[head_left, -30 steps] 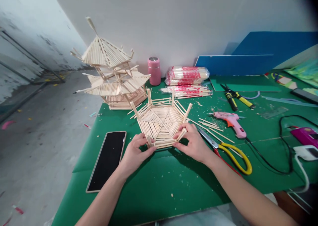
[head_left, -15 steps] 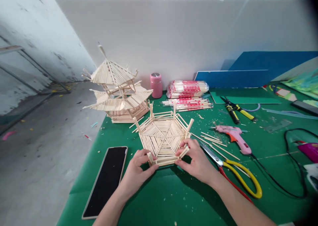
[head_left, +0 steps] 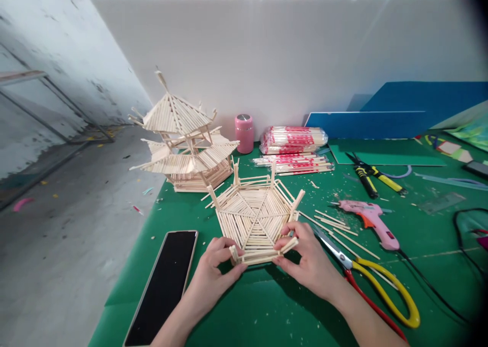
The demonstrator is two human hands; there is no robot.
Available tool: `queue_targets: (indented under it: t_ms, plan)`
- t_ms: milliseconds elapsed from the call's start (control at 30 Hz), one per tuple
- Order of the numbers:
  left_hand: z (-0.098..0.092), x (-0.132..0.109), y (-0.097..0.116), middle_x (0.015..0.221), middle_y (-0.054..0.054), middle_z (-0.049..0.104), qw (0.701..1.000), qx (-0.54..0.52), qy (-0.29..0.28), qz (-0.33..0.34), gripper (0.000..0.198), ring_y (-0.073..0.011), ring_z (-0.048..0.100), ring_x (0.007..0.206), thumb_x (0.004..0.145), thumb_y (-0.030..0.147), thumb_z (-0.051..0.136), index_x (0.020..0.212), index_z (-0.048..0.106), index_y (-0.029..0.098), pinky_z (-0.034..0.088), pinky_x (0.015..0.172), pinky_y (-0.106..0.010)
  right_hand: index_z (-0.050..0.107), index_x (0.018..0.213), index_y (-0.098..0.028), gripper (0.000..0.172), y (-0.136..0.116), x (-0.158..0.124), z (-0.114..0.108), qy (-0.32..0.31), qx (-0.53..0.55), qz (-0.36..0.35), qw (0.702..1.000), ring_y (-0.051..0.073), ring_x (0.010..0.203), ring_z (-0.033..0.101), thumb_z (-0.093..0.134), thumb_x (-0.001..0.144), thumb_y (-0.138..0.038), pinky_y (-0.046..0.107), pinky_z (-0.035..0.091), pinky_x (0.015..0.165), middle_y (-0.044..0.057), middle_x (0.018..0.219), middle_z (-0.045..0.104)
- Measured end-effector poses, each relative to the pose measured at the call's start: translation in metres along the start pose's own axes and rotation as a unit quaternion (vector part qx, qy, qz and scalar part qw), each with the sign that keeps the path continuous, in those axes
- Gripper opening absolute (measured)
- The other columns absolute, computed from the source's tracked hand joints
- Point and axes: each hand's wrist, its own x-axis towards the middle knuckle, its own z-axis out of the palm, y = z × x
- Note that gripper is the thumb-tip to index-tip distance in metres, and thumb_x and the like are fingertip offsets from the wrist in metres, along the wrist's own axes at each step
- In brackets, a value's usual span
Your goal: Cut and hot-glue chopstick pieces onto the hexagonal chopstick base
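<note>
Hexagonal stick frame (head_left: 255, 212) lies flat on the green worktop (head_left: 267, 311), centre, just far of both hands. Left hand (head_left: 217, 270): fingers curled, thumb and fingertips pinched on the near-left corner post. Right hand (head_left: 310, 263): likewise closed, pinching the near-right corner where a short stick juts out.

Step in hand, as I read it: seating the near rail (head_left: 259, 257) between those two corners. Next move calls for steady, even pressure from both sides, without racking the frame.

Frame sits open side up, corner posts pointing upward and slightly outward. No marked long axis. The near rail runs left to right.

Phone (head_left: 163, 286) left of the hands; scissors (head_left: 381, 286) and glue gun (head_left: 371, 220) right; pagoda model (head_left: 183, 138) far left.
</note>
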Motion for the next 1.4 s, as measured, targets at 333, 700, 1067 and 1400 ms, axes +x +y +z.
queue_targets:
  t_ms: [333, 700, 1067, 1400]
  plan:
    - [0.0004, 0.001, -0.0022, 0.088, -0.004, 0.06, 1.0, -0.012, -0.011, 0.004, 0.006, -0.0196, 0.057, 0.084, 0.075, 0.022, 0.061, 0.08, 0.065, 0.022, 0.046, 0.077, -0.037, 0.063, 0.086, -0.026, 0.016, 0.0028, -0.0017, -0.0012, 0.012, -0.01, -0.011, 1.0, 0.022, 0.092, 0.049, 0.065, 0.072, -0.021, 0.04, 0.043, 0.081, 0.004, 0.096, 0.053]
    - [0.0029, 0.002, -0.003, 0.086, -0.003, 0.061, 1.0, -0.019, 0.01, 0.01, 0.006, -0.0201, 0.057, 0.086, 0.072, 0.021, 0.064, 0.078, 0.066, 0.022, 0.045, 0.078, -0.036, 0.064, 0.084, -0.026, 0.013, 0.0023, -0.0026, -0.0015, 0.009, -0.02, -0.007, 1.0, 0.022, 0.094, 0.047, 0.066, 0.072, -0.022, 0.039, 0.041, 0.084, 0.004, 0.097, 0.051]
    - [0.003, 0.0024, -0.0021, 0.086, -0.003, 0.061, 1.0, -0.017, 0.004, 0.006, 0.007, -0.0199, 0.058, 0.085, 0.073, 0.021, 0.064, 0.079, 0.066, 0.022, 0.045, 0.077, -0.036, 0.063, 0.087, -0.026, 0.015, 0.003, -0.0023, -0.0017, 0.005, -0.011, -0.008, 1.0, 0.022, 0.094, 0.047, 0.065, 0.073, -0.022, 0.04, 0.041, 0.084, 0.004, 0.098, 0.051]
    - [0.0024, 0.001, -0.0053, 0.088, -0.004, 0.059, 1.0, -0.024, -0.004, 0.004, 0.006, -0.0193, 0.056, 0.087, 0.074, 0.022, 0.063, 0.079, 0.065, 0.021, 0.044, 0.079, -0.035, 0.063, 0.086, -0.024, 0.013, 0.0039, -0.0027, -0.0006, 0.002, -0.006, -0.004, 1.0, 0.021, 0.093, 0.046, 0.065, 0.073, -0.022, 0.039, 0.041, 0.084, 0.004, 0.098, 0.051]
